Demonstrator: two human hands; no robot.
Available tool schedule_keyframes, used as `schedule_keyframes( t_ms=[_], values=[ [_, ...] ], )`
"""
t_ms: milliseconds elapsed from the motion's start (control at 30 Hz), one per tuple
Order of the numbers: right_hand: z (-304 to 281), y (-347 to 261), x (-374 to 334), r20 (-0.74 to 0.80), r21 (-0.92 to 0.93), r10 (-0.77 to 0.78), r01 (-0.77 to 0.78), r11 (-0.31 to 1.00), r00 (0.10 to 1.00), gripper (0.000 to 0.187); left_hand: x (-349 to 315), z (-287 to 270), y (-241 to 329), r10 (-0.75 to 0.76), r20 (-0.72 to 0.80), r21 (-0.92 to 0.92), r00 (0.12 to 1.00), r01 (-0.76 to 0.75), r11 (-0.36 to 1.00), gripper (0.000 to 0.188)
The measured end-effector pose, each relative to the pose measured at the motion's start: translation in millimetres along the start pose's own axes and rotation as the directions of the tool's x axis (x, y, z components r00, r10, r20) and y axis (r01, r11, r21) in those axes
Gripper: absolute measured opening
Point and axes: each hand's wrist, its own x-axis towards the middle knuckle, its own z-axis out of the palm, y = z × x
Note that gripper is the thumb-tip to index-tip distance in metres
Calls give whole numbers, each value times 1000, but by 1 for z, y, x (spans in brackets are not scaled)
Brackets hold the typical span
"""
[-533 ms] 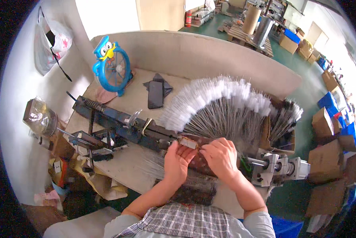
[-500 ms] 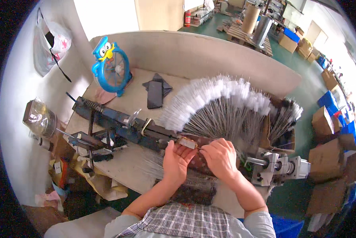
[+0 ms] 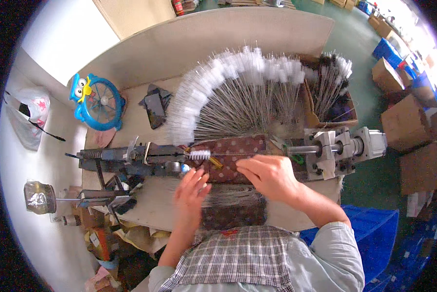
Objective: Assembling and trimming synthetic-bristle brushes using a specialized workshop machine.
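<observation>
A small white-bristled wire brush (image 3: pixel 199 155) sits at the end of the dark clamp bar (image 3: pixel 165 155). From it a thin twisted wire runs right to the metal shaft (image 3: pixel 303 150) of the motor unit. My left hand (image 3: pixel 190 192), blurred by motion, is just below the brush with its fingers apart and nothing visible in them. Below the wire, my right hand (image 3: pixel 272 176) has its fingers pressed together; what they hold, if anything, is hidden. Under the wire lies a brown dotted cloth (image 3: pixel 247 146) with a yellow-handled tool (image 3: pixel 215 162) on it.
Finished-looking white brushes (image 3: pixel 238 73) fan out behind the cloth. A cardboard box (image 3: pixel 320 121) holds more brushes, some black. Loose wires (image 3: pixel 228 195) lie near my apron. A blue toy-shaped fan (image 3: pixel 101 102) and a phone (image 3: pixel 154 111) stand left; a blue crate (image 3: pixel 369 233) is right.
The white-bristled brush has left my hands and now lies in line between the clamp bar and the shaft. My hands have moved apart and down from it. The head view has shifted.
</observation>
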Motion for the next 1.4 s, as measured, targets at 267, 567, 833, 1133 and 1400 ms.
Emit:
schedule_keyframes(
  t_ms=[267,567,833,1133,1400],
  values=[
    [35,35,-60,501,-283,287,-159,946,816,18,-37,-294,42,42,-525,-293,850,-227,929,27],
    [46,31,-66,538,-359,343,-159,920,770,17,-39,-326,83,238,-797,-28,554,-428,903,38],
    [7,32,-44,396,-288,307,-200,936,866,17,-17,-218,11,132,-522,-244,843,-296,923,16],
    [6,41,-63,330,-289,282,-188,939,901,10,18,12,-29,-137,-207,173,969,174,969,15],
    [1,38,-63,414,-308,200,-70,949,888,28,-7,17,79,-250,321,-558,913,396,729,39]
  ],
)
